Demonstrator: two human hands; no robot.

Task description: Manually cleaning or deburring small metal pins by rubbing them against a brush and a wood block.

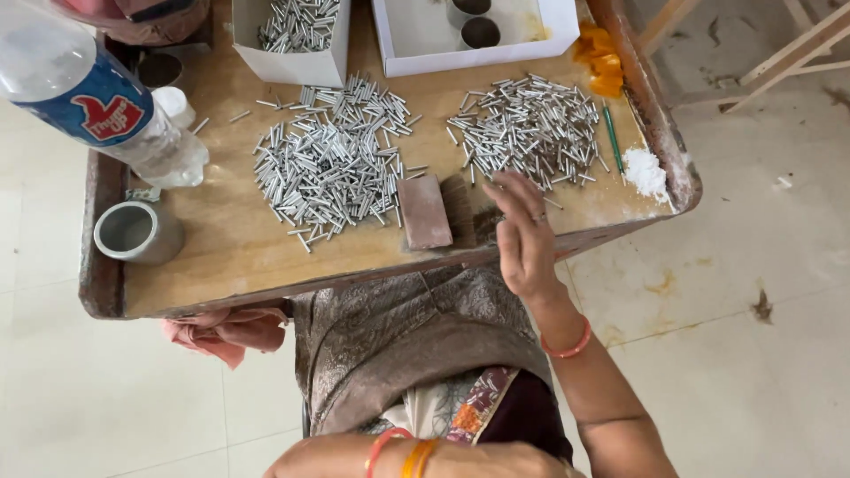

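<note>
My right hand (524, 232) hovers over the front edge of a wooden tray table (230, 265), fingers spread and nothing visible in them. It is just below the right pile of small silver metal tubes (529, 128) and beside a brown block brush (425, 212). A second, larger tube pile (332, 164) lies left of the brush. My left hand (319, 460) shows only as a sliver at the bottom edge, past orange bangles on the wrist; its fingers are cut off.
A plastic water bottle (97, 97) and a metal cup (133, 232) stand at the tray's left. At the back are a white box of tubes (292, 40) and a wider white box (474, 53). White powder (645, 170), a green stick (613, 137) and a pink cloth (226, 332) are also here.
</note>
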